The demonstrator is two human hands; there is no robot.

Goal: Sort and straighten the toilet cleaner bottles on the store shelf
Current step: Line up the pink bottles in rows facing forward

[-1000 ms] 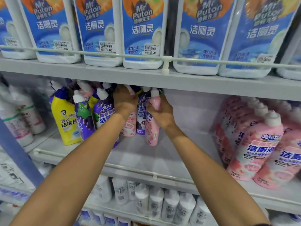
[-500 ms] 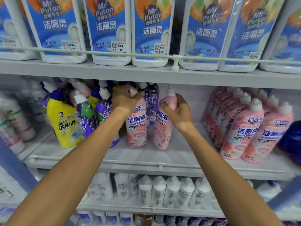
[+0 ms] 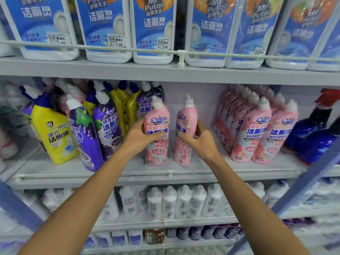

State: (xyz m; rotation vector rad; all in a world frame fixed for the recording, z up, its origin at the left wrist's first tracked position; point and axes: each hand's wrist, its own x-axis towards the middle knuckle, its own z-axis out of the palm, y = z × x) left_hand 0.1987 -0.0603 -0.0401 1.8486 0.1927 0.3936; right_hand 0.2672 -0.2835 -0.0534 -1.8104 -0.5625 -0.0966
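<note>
Left pink bottle [image 3: 157, 152] and right pink bottle [image 3: 186, 115] stand on middle shelf [image 3: 128, 174], left grip [image 3: 139, 135] wrapped round one, right grip [image 3: 201, 143] round the other; sorting step, next probably slide both to pink row [image 3: 257, 129].

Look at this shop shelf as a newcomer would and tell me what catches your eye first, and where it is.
On the middle shelf, the left hand grips the left pink bottle and the right hand grips the right pink bottle, in a gap between the rows. Right of them stands a tight pink bottle group; left, a yellow bottle leans among purple bottles.
</note>
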